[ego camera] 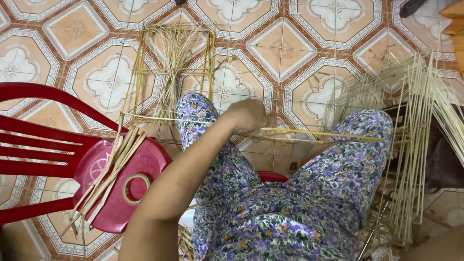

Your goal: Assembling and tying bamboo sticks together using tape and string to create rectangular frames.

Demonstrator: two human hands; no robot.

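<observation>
A tiled floor (pixel 299 43) with octagonal cream and terracotta patterns is seen from above, filling the background. At the left edge a red plastic chair (pixel 43 145) is placed, and on its seat a bundle of flat bamboo strips (pixel 111 174) is laid diagonally beside a small coil of tape-like ring (pixel 135 189). Further toward the top edge, a square bamboo frame (pixel 174 72) with loose straw-like fibres tied across it is set on the floor. In the middle, the left hand (pixel 249 116) is extended forward over the knee of the floral-patterned trousers (pixel 290 203); it is curled closed around a long thin yellow bamboo rod (pixel 319 133), which is held roughly level across both knees. The rod is slender, straight and pale yellow, reaching from near the frame to the right knee. The right hand is not seen, so whether it is spread or closed cannot be told. At the right edge a standing cluster of thin bamboo sticks (pixel 420 135), joined into an open lattice, is leaned near the right leg. By the look of it, a rod is being positioned for joining into a frame; a steady grip and careful alignment of the rod's ends against the lattice would be called for.
</observation>
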